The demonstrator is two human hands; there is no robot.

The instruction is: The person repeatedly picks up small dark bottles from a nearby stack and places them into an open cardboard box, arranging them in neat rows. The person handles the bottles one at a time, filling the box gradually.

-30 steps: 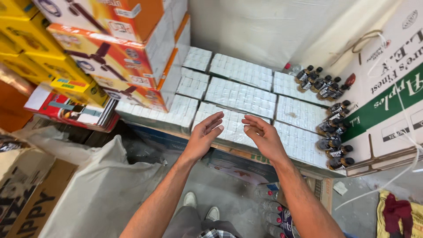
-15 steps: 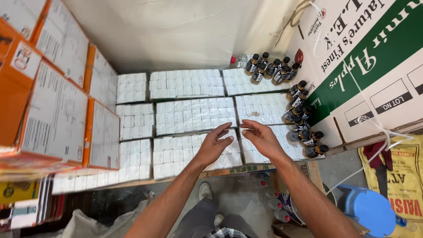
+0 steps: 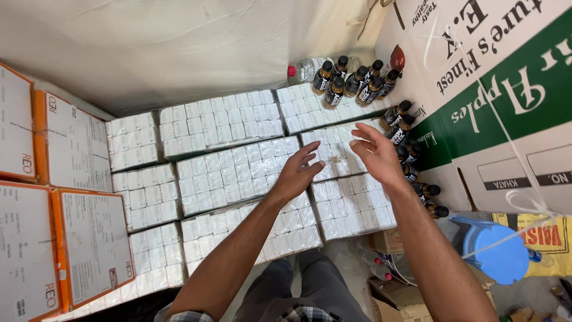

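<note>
Both bare hands reach out over flat white shrink-wrapped packs of small boxes [image 3: 336, 158], holding nothing.

The left hand [image 3: 298, 173] hovers with fingers loosely spread above the seam between two packs; the right hand [image 3: 376, 154] – fingers apart too, palm turned inward – hangs over the same wrapped pack [image 3: 342, 152], close by the row of small dark amber bottles with black caps [image 3: 411, 161] lined along the big green-and-white cardboard carton [image 3: 494, 113]. The step looks like a reach toward that pack – whether either palm touches the wrap I cannot tell. A grip here would call for hands set at its opposite edges, clear of the bottles.
</note>
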